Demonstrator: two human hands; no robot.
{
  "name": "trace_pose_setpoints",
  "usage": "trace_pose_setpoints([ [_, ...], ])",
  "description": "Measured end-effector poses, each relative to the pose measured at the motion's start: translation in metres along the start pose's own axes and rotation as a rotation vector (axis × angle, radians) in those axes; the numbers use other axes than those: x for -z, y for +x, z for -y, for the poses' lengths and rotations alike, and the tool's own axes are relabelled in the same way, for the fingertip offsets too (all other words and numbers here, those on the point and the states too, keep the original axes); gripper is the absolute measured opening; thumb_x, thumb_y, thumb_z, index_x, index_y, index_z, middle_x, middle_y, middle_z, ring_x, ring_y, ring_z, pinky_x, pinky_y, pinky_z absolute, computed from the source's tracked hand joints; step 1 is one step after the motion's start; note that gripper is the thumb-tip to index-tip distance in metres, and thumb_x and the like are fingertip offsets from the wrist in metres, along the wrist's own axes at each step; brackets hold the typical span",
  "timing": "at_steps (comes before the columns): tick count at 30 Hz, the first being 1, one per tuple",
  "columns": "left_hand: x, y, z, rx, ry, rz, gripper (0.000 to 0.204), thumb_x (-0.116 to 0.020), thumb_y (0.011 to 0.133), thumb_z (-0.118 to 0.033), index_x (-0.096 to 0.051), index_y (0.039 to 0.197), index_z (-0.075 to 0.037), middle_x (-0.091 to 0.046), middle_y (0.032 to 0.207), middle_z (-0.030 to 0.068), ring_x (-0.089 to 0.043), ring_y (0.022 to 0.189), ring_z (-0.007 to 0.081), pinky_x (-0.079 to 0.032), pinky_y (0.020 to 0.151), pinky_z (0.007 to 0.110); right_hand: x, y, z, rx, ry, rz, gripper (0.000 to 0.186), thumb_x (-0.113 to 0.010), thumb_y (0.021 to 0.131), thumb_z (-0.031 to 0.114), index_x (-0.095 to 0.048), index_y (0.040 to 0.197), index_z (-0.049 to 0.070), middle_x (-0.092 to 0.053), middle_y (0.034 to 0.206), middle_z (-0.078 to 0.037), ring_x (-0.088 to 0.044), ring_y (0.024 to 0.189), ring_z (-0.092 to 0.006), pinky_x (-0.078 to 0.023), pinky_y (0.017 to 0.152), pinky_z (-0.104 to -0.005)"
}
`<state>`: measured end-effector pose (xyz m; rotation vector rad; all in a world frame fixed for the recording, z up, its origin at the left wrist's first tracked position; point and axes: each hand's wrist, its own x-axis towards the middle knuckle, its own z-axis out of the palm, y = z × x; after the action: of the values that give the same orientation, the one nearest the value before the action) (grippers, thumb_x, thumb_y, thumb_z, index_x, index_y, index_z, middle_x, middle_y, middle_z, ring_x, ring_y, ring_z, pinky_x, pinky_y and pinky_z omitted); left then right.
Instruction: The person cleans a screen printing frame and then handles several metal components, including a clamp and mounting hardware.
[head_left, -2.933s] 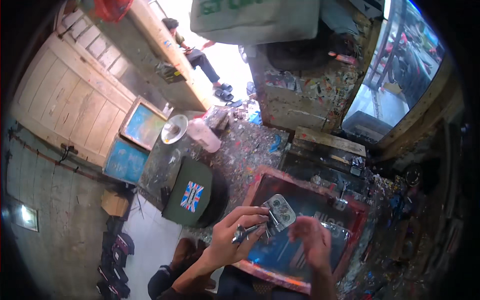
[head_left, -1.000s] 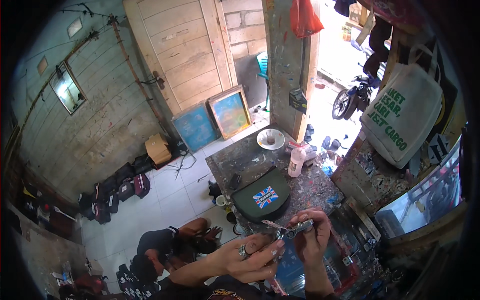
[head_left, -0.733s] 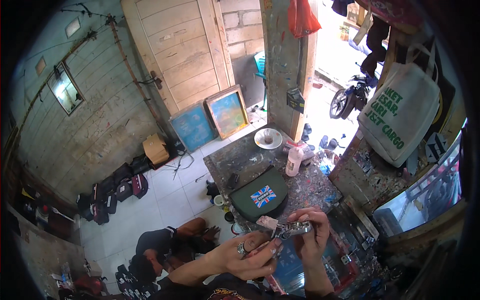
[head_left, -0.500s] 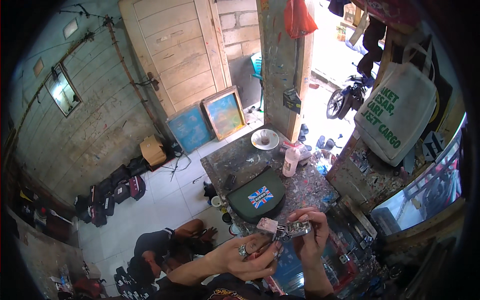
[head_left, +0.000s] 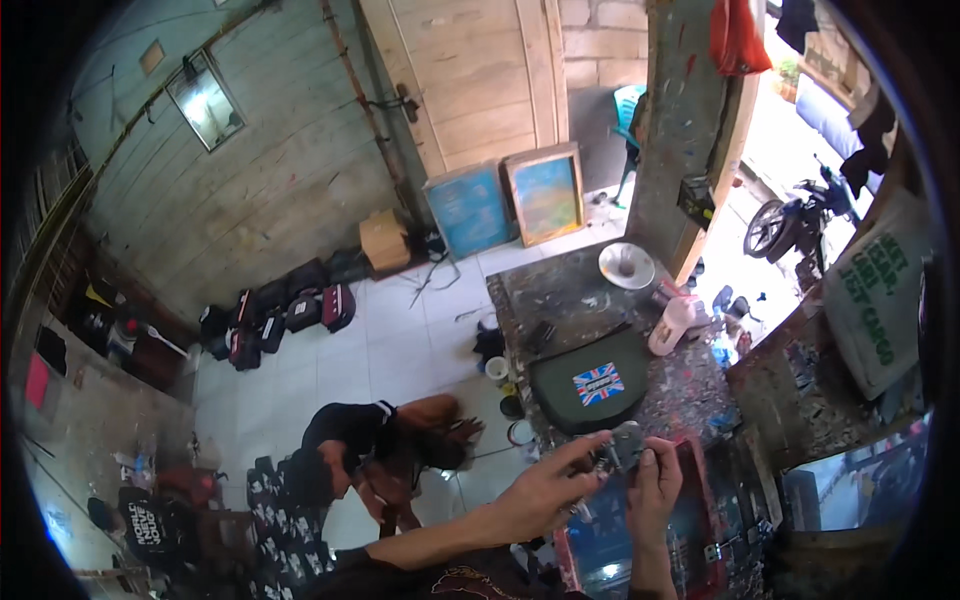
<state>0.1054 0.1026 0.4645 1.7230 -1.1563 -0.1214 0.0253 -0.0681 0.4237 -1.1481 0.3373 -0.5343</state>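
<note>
My left hand (head_left: 545, 495) and my right hand (head_left: 652, 488) are raised at the bottom centre, fingers closed on a small metal hinge-like fitting (head_left: 620, 450). Its finer parts are blurred and partly behind my fingers. Beneath my hands is a red-framed screen (head_left: 700, 490) with a dark blue surface. Just beyond them, a dark green bag (head_left: 560, 390) with a flag-pattern patch lies on the paint-spattered table (head_left: 530, 300), beside a pink-tinted bottle (head_left: 670, 328) and a white dish (head_left: 610, 262).
A crouching person (head_left: 335, 445) is on the tiled floor at lower left, near dark items; another person (head_left: 140, 535) is farther left. Black bags (head_left: 300, 310) and a carton (head_left: 383, 240) line the wall. Two blue screens (head_left: 465, 210) lean by the door. A motorbike (head_left: 800, 215) stands outside.
The view has swung left, so the room appears shifted right. The metal fitting is turned in my fingers; the pinkish flap sticking out earlier no longer shows the same way.
</note>
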Motion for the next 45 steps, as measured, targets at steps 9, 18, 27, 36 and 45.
trace_pose_setpoints([
  [9,-0.02,-0.115,0.108,0.711,-0.325,-0.255,0.016,-0.069,0.083,-0.002,-0.061,0.098,-0.001,-0.058,0.127,0.0126,-0.061,0.102,0.017,-0.051,0.083,0.03,-0.008,-0.004,-0.137,-0.708,-0.091,0.244,0.016,-0.057,0.095,0.014,-0.06,0.098,-0.002,-0.058,0.08,-0.002,-0.055,0.072,-0.0095,-0.045,0.065,-0.0243],
  [18,0.07,-0.109,0.168,0.796,-0.462,-0.455,0.02,-0.067,0.085,0.001,-0.06,0.103,-0.001,-0.06,0.107,0.006,-0.06,0.099,0.0115,-0.049,0.084,0.025,-0.098,0.048,-0.19,-0.724,0.003,0.238,0.019,-0.054,0.097,0.015,-0.056,0.104,-0.002,-0.058,0.08,-0.004,-0.056,0.069,-0.0115,-0.046,0.064,-0.0268],
  [27,0.142,-0.104,0.198,0.878,-0.427,-0.607,0.018,-0.072,0.084,-0.004,-0.064,0.098,0.0,-0.067,0.094,0.0061,-0.061,0.088,0.009,-0.049,0.079,0.025,-0.175,0.077,-0.182,-0.723,-0.029,0.263,0.018,-0.059,0.092,0.014,-0.056,0.104,0.0,-0.059,0.087,-0.007,-0.059,0.077,-0.0172,-0.047,0.069,-0.0304],
  [36,0.184,-0.05,0.178,0.85,-0.567,-0.241,0.017,-0.072,0.085,-0.009,-0.066,0.097,0.002,-0.068,0.085,0.0031,-0.06,0.077,0.004,-0.047,0.068,0.019,-0.203,0.109,-0.102,-0.061,-0.743,0.945,0.029,-0.064,0.085,0.008,-0.061,0.112,0.0,-0.059,0.12,-0.016,-0.053,0.116,-0.0344,-0.042,0.095,-0.0404],
  [45,0.17,-0.001,0.124,0.659,-0.779,-0.034,0.036,-0.065,0.088,-0.004,-0.058,0.123,-0.001,-0.061,0.1,0.0033,-0.06,0.082,0.0068,-0.05,0.073,0.025,-0.153,0.065,-0.079,-0.288,-0.421,0.731,0.029,-0.06,0.085,0.0,-0.058,0.114,-0.002,-0.059,0.11,-0.013,-0.06,0.095,-0.0249,-0.046,0.08,-0.0316],
])
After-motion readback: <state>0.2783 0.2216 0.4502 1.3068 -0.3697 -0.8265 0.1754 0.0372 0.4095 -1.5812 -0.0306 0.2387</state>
